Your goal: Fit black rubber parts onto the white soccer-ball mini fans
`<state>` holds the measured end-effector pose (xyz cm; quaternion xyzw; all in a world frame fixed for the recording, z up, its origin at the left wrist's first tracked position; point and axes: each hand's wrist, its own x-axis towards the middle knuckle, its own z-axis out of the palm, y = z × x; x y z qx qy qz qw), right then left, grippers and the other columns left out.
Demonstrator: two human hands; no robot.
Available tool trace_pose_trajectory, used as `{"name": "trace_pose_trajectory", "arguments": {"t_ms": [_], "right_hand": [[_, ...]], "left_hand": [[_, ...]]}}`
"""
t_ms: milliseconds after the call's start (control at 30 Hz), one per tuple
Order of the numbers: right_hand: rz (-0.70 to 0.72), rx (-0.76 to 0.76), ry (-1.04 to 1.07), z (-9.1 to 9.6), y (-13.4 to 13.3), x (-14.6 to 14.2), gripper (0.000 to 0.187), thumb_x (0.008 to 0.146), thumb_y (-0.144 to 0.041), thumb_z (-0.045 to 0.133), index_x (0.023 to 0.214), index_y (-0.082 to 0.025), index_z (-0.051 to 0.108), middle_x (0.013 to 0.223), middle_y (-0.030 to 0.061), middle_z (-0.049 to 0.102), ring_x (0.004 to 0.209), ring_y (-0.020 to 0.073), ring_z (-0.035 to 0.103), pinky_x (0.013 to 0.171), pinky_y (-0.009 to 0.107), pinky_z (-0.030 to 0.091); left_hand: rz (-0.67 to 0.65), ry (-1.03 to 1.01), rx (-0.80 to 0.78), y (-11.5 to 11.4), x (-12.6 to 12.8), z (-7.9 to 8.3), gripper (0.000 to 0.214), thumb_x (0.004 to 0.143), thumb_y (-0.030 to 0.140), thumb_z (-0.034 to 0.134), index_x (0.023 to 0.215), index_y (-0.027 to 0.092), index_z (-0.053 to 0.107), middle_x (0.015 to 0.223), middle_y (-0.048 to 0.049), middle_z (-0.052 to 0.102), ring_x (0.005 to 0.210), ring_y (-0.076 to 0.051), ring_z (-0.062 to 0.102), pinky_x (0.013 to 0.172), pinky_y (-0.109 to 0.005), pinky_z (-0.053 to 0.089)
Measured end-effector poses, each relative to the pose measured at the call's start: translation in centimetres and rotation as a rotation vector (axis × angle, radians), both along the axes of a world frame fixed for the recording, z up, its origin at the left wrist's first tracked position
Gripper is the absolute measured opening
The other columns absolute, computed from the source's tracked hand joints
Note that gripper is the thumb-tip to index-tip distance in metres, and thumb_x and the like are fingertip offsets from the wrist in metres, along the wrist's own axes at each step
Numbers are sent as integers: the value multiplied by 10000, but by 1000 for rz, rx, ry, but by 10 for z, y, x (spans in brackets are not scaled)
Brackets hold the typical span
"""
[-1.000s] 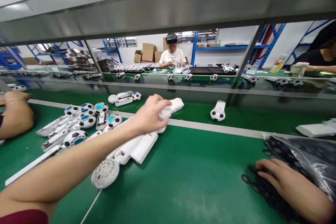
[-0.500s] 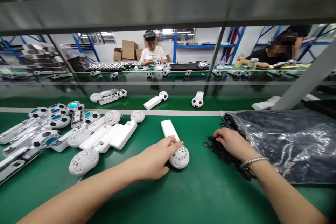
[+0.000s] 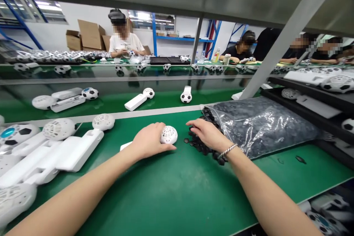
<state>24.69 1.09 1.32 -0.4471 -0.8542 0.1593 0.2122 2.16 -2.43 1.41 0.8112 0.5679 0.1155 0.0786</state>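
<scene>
White lattice ball (image 3: pixel 168 135) sits under the person's left hand (image 3: pixel 148 141), near the middle of the green bench (image 3: pixel 182 199). The palm and fingers curve over it, so this hand is closed around the ball. A white handle (image 3: pixel 125 146) shows only a little beside the hand, and I cannot tell if it is joined to the ball.

The right hand (image 3: pixel 206 132) is just beside, with fingers spread and pushed down into a heap of small black pieces (image 3: pixel 200 147), at the mouth of a clear plastic bag (image 3: pixel 257 125). From this view it cannot be told if those fingers pinch any piece.

For handling like this, it is good to keep the ball low on the bench with the fingers well around the lattice, because a round thing rolls easily. It is also better to take the small pieces only a few at one time, so they do not scatter.

Left of the hands lie more lattice balls (image 3: pixel 58 129) and long white handles (image 3: pixel 55 158). Across a grey strip (image 3: pixel 83 118) lie football-pattern balls (image 3: pixel 186 97). Farther away, a co-worker (image 3: pixel 123 40) sits at another bench, in front of cardboard boxes (image 3: pixel 85 35).
</scene>
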Motion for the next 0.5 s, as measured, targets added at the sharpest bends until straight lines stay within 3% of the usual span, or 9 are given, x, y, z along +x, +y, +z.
{"name": "trace_pose_trajectory", "arguments": {"t_ms": [167, 367, 500], "right_hand": [[133, -303, 378, 2, -20, -20, 100, 858, -209, 421, 925, -213, 494, 816, 4, 603, 711, 117, 597, 601, 228, 482], [155, -40, 310, 1, -30, -29, 41, 779, -172, 555, 806, -198, 571, 781, -1, 578, 711, 116, 534, 668, 249, 438], [150, -214, 401, 1, -32, -31, 47, 796, -186, 533, 831, -194, 563, 770, -9, 605, 675, 103, 550, 628, 222, 449]], "left_hand": [[-42, -146, -105, 1, -10, 1, 688, 625, 517, 624, 1231, 285, 395, 1091, -27, 498, 916, -216, 540, 704, -274, 434], [58, -140, -109, -2, -4, -2, 670, 609, 542, 612, 1194, 267, 435, 1047, -27, 517, 869, -219, 557, 673, -282, 434], [109, -96, -78, -8, 1, -1, 657, 623, 552, 589, 1195, 276, 421, 1035, -15, 522, 842, -217, 568, 613, -283, 431]]}}
